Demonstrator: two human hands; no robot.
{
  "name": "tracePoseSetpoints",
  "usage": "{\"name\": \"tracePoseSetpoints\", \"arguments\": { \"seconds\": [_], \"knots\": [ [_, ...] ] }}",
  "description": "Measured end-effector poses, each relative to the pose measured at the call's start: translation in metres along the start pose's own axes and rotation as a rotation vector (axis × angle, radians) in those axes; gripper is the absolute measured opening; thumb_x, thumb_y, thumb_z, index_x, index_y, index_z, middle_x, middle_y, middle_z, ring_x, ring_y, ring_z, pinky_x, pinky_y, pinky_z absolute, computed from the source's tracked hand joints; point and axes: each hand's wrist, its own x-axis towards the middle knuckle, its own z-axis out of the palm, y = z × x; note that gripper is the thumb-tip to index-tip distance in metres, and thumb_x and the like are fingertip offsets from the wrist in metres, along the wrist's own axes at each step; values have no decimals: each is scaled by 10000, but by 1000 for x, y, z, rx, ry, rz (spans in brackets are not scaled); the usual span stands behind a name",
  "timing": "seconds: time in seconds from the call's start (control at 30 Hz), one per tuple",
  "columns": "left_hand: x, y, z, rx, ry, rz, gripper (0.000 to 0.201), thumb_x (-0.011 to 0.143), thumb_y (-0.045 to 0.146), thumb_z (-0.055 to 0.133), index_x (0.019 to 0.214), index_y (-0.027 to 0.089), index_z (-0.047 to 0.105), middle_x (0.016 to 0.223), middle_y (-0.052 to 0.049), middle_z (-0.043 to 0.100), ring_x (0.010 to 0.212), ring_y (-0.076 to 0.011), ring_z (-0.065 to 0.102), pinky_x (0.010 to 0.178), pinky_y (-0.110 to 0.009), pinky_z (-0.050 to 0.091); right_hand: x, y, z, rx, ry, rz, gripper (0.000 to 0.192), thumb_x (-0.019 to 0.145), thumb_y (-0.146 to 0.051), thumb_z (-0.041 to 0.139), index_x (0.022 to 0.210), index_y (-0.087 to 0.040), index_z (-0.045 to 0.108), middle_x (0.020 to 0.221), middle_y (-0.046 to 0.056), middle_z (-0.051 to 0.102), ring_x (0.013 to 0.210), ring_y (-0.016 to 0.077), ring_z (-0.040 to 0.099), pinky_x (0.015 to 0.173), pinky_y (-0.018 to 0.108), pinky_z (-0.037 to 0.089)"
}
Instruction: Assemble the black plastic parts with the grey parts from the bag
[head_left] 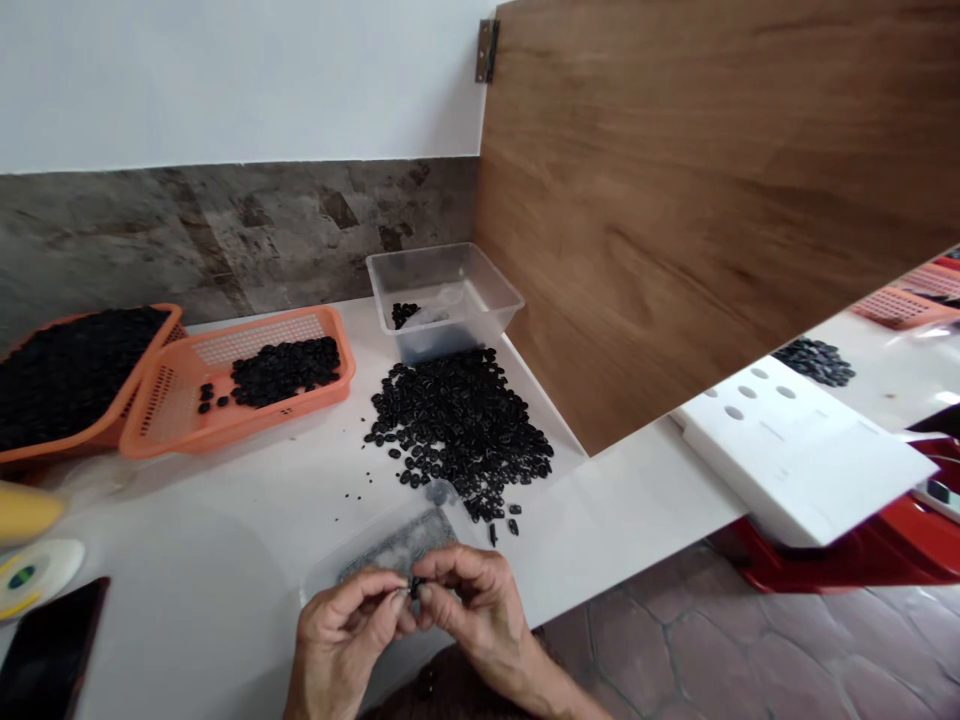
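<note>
From where I stand, at the table's (187, 560) left edge lie one dark smartphone (49, 655), one roll of tape (64, 568) whose green-and-yellow label is too blurred to read, and part of one yellow object (26, 512). Two orange plastic baskets (225, 430) follow: the first heaped with black pieces, the second holding a smaller pile, a few pieces apart from it. Next comes one shallow clear tray (330, 562), just beyond two bare hands. The left hand (341, 625) and right hand (476, 605) meet above the table's near edge, the fingers of both clamped on one small black piece (416, 587). Behind them spreads one heap of black pieces (465, 420), too many to count, before one clear plastic bin (459, 338) with some inside. Rightward stands one wooden panel (675, 200) with one hinge (486, 50) showing, then one white box (810, 460) with five round holes, above something red (877, 560).
</note>
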Motion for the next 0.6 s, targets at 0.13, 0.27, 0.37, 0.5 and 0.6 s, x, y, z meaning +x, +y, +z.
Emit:
{"name": "tracePoseSetpoints", "arguments": {
  "seconds": [0.13,0.27,0.37,0.5,0.6],
  "knots": [
    [0,0,-1,15,-6,-9,143,697,338,747,730,199,739,541,27,669,480,-89,596,519,-151,506,1,0,0,-40,-6,-10,86,874,-218,630,905,-144,663,696,22,647,644,102,632,624,202,504],
    [1,0,0,12,-9,20,113,705,318,741,738,210,744,542,32,670,478,-84,597,518,-142,505,2,-2,-1,-154,7,-40,80,871,-203,622,906,-142,659,692,21,648,638,110,631,626,213,508],
    [2,-2,-1,9,-13,59,77,716,284,732,741,212,744,552,31,676,474,-86,601,508,-143,510,2,-4,-2,-266,15,-76,73,869,-193,616,895,-141,662,696,24,657,640,115,634,640,220,509],
    [7,-6,-8,63,-99,140,51,759,223,693,772,217,742,568,27,692,474,-97,627,504,-144,531,1,-8,-1,-359,17,-111,83,876,-190,602,900,-143,665,699,27,669,644,117,635,646,219,503],
    [11,-8,-12,123,-182,248,93,781,177,670,806,229,742,596,30,703,481,-102,645,506,-147,545,1,-11,0,-414,13,-135,84,874,-180,600,889,-141,673,697,31,676,648,117,633,649,214,496]
  ]
}}
